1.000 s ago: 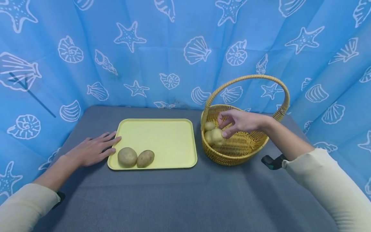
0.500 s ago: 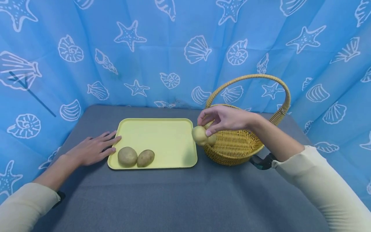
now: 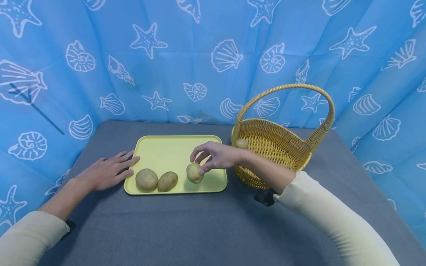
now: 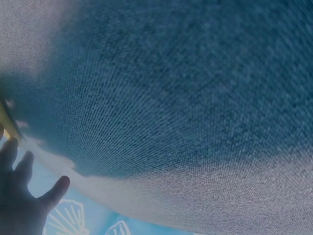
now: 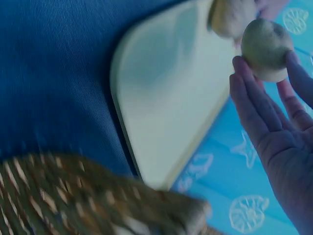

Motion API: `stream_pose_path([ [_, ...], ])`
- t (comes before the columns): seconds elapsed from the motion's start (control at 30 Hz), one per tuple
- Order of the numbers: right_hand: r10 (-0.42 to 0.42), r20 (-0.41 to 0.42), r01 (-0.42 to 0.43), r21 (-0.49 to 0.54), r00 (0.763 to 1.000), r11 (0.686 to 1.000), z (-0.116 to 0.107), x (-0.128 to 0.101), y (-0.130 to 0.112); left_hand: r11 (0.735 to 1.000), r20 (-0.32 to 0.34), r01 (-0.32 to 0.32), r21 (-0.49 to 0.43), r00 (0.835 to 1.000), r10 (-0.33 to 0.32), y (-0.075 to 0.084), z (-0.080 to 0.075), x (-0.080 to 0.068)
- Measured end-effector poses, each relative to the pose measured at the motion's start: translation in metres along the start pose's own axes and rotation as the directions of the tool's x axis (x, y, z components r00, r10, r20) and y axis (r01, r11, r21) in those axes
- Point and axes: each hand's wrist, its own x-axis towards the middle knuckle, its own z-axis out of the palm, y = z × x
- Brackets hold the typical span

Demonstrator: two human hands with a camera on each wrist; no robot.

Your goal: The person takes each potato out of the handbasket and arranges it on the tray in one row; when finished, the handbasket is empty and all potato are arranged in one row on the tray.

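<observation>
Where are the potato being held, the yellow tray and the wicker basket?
held potato [image 3: 194,173], head view, on its rounded front below the fingertips.
yellow tray [image 3: 166,151], head view, on its bare floor.
wicker basket [image 3: 289,87], head view, on top of its arched handle.

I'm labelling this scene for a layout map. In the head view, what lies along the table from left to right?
Left hand → rim of the yellow tray → first potato → second potato → third potato, held by the right hand → wicker basket.
</observation>
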Motion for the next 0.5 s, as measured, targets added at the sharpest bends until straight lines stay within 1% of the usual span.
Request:
stream_pose_path([
  [0.1, 0.002, -0.014, -0.003, -0.056, 1.000, 0.998, 0.013, 0.009, 0.007, 1.000, -0.002, -0.003, 0.011, 1.000, 0.003, -0.001, 0.000, 0.000],
  [0.17, 0.008, -0.046, -0.013, -0.108, 0.999, 0.994, 0.021, 0.016, 0.013, 1.000, -0.004, -0.004, 0.019, 1.000, 0.004, -0.001, 0.000, 0.000],
  [0.33, 0.035, -0.098, -0.057, -0.235, 0.995, 0.970, 0.040, 0.029, 0.018, 1.000, 0.001, -0.003, 0.024, 1.000, 0.003, -0.001, -0.001, -0.001],
  [0.43, 0.043, -0.112, -0.072, -0.265, 0.993, 0.962, 0.046, 0.034, 0.018, 1.000, 0.001, -0.007, 0.025, 1.000, 0.007, 0.000, -0.001, 0.000],
  [0.5, 0.049, -0.125, -0.080, -0.261, 0.991, 0.962, 0.048, 0.036, 0.017, 1.000, 0.002, -0.006, 0.028, 1.000, 0.006, 0.000, -0.001, 0.000],
])
